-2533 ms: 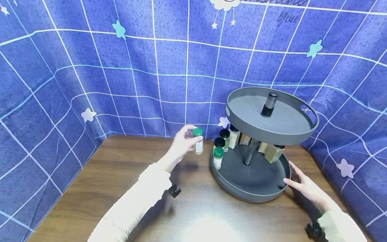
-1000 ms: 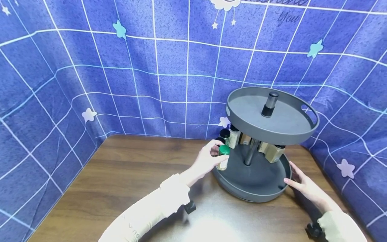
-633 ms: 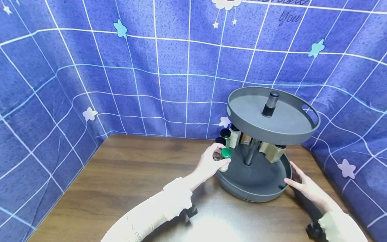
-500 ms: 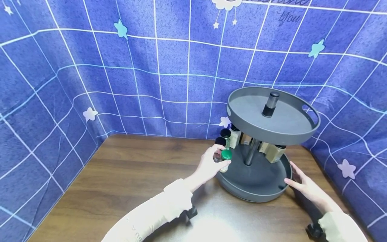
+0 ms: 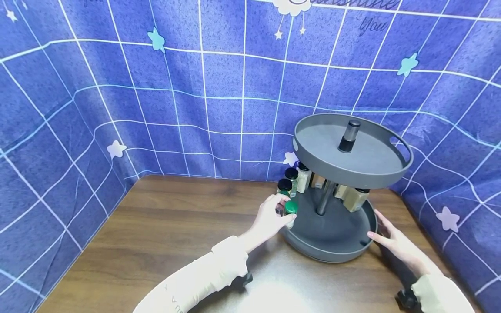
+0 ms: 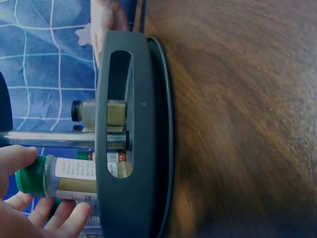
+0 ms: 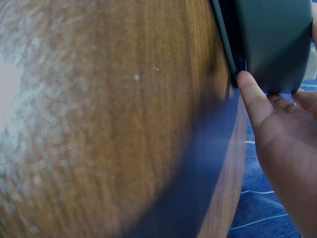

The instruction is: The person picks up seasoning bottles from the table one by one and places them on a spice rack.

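Note:
Between thumb and fingers, my left hand [image 5: 270, 219] holds a small spice jar with a green lid [image 5: 291, 207], over the left front part of a two-tier turntable's lower tray [image 5: 332, 234]. In the left wrist view, the jar [image 6: 74, 181] lies partly behind the tray wall, so whether its base touches the tray cannot be told. Another green-lidded jar [image 5: 284, 194] is mostly hidden behind my left hand. On the tray's right side, my right hand [image 5: 399, 243] holds the rim, thumb over the top and fingers outside; the right wrist view shows fingertips [image 7: 246, 79] against the wall.
Several black-lidded spice jars [image 5: 291, 178] line the tray's back left, and more jars [image 5: 355, 199] stand at its right rear. A central post [image 5: 324, 200] carries the upper tray [image 5: 375, 152] above them. A patterned blue cloth [image 5: 219, 108] hangs behind the wooden table [image 5: 176, 208].
My left hand has carried the green-lidded jar rightward from above the table to the lower tray, then slightly nearer its front rim. My right hand has stayed on the rim.

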Motion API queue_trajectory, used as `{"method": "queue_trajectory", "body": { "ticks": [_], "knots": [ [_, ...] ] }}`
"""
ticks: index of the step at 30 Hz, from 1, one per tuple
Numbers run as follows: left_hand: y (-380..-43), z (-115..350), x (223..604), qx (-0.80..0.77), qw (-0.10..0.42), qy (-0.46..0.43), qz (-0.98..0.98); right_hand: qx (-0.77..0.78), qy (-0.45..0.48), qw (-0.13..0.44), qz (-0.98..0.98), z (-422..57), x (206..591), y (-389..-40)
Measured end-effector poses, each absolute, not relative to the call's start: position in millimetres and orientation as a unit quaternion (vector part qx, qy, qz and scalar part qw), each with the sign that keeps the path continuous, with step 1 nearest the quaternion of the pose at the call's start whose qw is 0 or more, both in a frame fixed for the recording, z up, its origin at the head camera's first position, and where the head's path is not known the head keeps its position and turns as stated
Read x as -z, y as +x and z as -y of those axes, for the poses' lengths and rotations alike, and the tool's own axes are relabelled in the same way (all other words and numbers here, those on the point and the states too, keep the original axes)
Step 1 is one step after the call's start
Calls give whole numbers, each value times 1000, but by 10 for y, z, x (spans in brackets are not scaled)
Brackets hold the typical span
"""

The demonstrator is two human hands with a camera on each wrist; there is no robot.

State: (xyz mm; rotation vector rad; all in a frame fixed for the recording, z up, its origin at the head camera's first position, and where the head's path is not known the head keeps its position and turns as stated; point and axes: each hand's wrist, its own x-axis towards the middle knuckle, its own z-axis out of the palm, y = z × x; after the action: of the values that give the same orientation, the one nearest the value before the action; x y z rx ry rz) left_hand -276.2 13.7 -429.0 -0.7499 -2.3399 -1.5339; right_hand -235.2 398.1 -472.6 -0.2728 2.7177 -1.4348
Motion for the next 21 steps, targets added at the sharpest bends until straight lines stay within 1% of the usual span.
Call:
{"method": "queue_trajectory", "body": {
  "ticks": [9,16,21],
  "knots": [
    [-2743,-110,4348,490,116,-248,828,471,-87,28,-878,-3980,4715,-2334],
    [-2761,-106,4385,478,114,-241,837,480,-90,39,-872,-3959,4686,-2334],
    [-2771,-107,4383,469,119,-242,841,460,-106,27,-881,-3933,4646,-2325]
  ]
}}
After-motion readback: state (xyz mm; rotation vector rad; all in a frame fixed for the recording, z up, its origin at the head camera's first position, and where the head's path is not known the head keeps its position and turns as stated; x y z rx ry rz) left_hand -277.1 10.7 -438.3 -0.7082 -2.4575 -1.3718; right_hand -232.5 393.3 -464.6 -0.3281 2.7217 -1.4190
